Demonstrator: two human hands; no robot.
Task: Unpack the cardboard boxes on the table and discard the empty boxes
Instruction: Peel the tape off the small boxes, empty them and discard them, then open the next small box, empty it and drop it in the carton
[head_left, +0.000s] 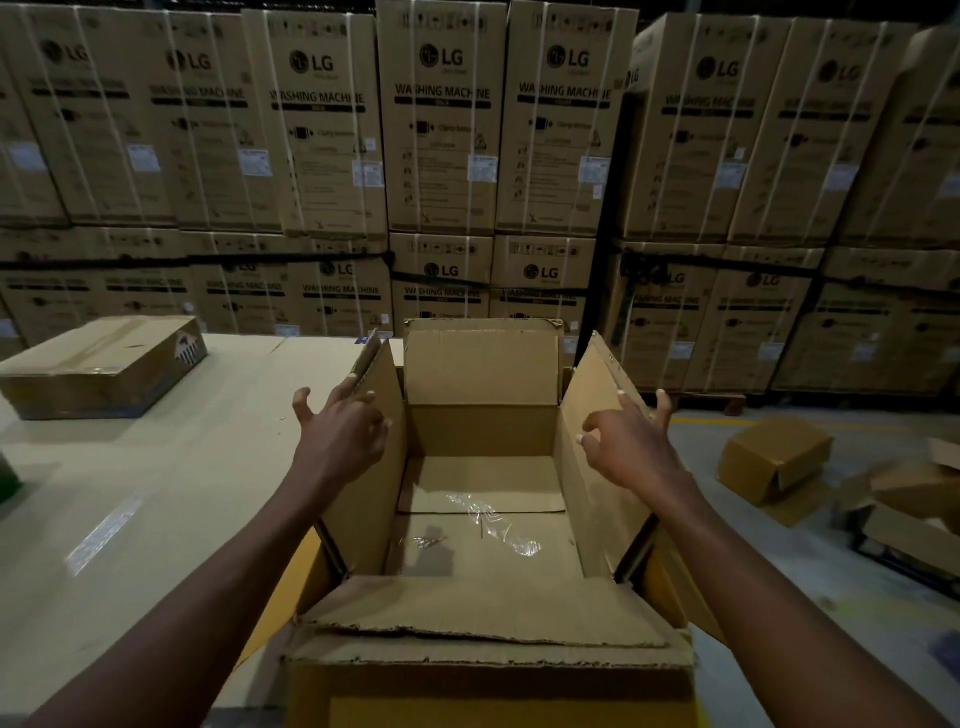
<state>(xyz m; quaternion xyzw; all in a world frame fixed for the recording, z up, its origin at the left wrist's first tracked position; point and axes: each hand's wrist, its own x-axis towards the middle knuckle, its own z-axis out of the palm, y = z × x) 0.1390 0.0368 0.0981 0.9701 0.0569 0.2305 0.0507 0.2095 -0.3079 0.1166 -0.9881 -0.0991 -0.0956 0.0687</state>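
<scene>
1. Wall of stacked washing machine cartons (441, 130) fills the background, two tiers high, strapped w/ white bands.
2. Table (130, 493) – pale top, runs from lower left to centre.
3. Open box (483, 488) sits at the table's right edge, directly in front of the person; all four flaps up or folded out. Inside there's only a scrap of clear plastic (493, 519) on the bottom & a few small bits I can't make out.
4. Sealed box (104, 364) lies flat, taped shut, far left on the table, well apart from the open one.
5. Empty boxes (779, 462) lie tipped on the floor to the right, below table level.
6. Left hand (340, 434) – fingers spread, fingertips touching the left flap near its top edge; not gripping.
7. Right hand (628, 441) – fingers spread & loosely bent, at the right flap, index fingertip on its edge; no clear grip.
</scene>
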